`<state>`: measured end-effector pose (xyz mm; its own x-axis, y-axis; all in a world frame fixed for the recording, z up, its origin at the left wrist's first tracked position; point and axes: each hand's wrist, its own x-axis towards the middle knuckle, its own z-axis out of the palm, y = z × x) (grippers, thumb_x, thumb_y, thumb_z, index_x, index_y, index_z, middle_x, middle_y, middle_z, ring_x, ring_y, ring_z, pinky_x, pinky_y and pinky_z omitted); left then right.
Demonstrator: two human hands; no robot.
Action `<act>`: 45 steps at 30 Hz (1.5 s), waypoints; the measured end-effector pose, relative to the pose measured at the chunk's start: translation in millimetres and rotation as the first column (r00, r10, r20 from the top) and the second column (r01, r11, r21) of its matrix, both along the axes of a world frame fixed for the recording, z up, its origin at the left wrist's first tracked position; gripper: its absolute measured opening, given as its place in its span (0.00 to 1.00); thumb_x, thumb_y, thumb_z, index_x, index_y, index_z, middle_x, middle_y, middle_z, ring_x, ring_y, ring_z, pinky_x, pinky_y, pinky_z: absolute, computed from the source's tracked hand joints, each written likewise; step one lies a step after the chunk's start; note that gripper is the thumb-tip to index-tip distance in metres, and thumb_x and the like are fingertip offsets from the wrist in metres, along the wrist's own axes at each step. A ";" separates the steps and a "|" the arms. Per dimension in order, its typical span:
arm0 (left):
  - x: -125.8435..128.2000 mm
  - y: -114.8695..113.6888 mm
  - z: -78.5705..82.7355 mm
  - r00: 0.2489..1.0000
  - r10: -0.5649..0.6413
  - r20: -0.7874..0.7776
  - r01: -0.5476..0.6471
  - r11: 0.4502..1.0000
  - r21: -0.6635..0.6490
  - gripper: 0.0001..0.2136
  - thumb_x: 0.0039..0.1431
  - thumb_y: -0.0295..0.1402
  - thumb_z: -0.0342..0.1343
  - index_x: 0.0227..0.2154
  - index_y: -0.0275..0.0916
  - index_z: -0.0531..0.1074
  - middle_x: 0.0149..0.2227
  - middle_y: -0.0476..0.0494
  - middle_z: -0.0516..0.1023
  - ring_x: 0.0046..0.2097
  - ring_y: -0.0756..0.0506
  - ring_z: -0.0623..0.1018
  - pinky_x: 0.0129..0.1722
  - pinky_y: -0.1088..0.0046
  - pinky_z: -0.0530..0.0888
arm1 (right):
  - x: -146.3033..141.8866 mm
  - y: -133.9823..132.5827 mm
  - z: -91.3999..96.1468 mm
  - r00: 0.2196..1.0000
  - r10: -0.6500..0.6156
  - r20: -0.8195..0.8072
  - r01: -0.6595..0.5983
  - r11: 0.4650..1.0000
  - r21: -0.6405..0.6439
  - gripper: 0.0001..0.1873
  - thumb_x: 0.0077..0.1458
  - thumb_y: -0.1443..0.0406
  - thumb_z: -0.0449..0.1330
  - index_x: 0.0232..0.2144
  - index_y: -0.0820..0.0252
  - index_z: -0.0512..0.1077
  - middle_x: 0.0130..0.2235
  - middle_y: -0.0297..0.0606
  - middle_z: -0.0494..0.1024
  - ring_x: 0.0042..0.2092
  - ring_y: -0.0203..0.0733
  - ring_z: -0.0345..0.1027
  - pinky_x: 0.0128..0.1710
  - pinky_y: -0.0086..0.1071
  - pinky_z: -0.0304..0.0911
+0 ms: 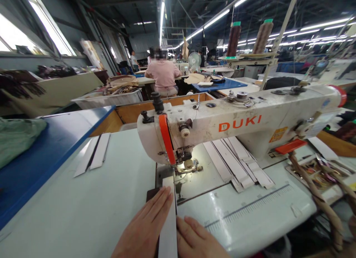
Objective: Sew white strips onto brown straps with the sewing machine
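When guiding a white strip (168,230) toward the foot (180,170) of a sewing machine (205,121), read from left to right. At far left, note a blue table (75,126); next to it, on the pale worktop (119,176), find two loose strips (100,150) lying side by side, well apart from the work and best left undisturbed. Nearer the middle, see the left hand (146,224), fingers straight, close together and laid flat on top of the strip, pressing rather than clutching; just beside the fingers, a dark tab (151,194) of unclear use. Press lightly and evenly, so as to flatten without dragging. Locate the strip between both hands, lengthwise, far end close to the foot; impossible to tell whether beneath it. To the right, see the right hand (197,237), fingers bent against the strip's right edge; cannot tell whether pinching it. Use as a side guide, probably the surest way to a straight line, and hold all fingertips well back from the needle area. Beyond, note a pile of strips (233,165) under the machine's arm and a printed ruler (250,205); avoid brushing the pile with the right sleeve or wrist.
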<state>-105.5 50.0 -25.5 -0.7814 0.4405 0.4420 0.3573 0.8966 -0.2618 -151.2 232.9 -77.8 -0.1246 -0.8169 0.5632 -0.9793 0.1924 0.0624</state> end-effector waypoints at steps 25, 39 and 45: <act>-7.5 6.6 11.7 0.955 0.091 0.281 -0.101 0.995 0.021 0.23 0.55 0.21 0.42 0.54 0.32 0.68 0.57 0.36 0.71 0.56 0.44 0.73 0.55 0.66 0.71 | -3.5 24.9 63.9 0.956 -0.093 0.277 0.056 0.989 0.140 0.10 0.58 0.69 0.59 0.43 0.65 0.71 0.46 0.43 0.76 0.47 0.46 0.68 0.53 0.39 0.63; -4.6 17.5 13.7 0.950 0.166 0.264 -0.176 0.984 0.015 0.20 0.62 0.25 0.42 0.55 0.34 0.68 0.56 0.37 0.73 0.57 0.42 0.72 0.56 0.60 0.69 | -47.1 8.0 67.8 0.982 0.171 0.077 -0.182 0.969 0.167 0.06 0.60 0.66 0.59 0.30 0.61 0.69 0.35 0.35 0.75 0.39 0.40 0.65 0.44 0.34 0.62; -5.3 20.1 13.7 0.980 0.129 0.150 -0.122 0.991 -0.052 0.19 0.61 0.23 0.41 0.51 0.29 0.71 0.53 0.35 0.76 0.54 0.41 0.75 0.52 0.62 0.73 | -51.0 6.7 63.8 0.972 0.221 0.082 -0.232 0.958 0.168 0.07 0.60 0.67 0.57 0.29 0.61 0.69 0.33 0.36 0.74 0.37 0.41 0.65 0.41 0.34 0.63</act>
<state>-110.8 70.1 -11.8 -0.8885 0.3505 0.2962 0.2814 0.9260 -0.2517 -202.2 239.7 -14.0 0.0448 -0.9129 0.4058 -0.9990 -0.0432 0.0132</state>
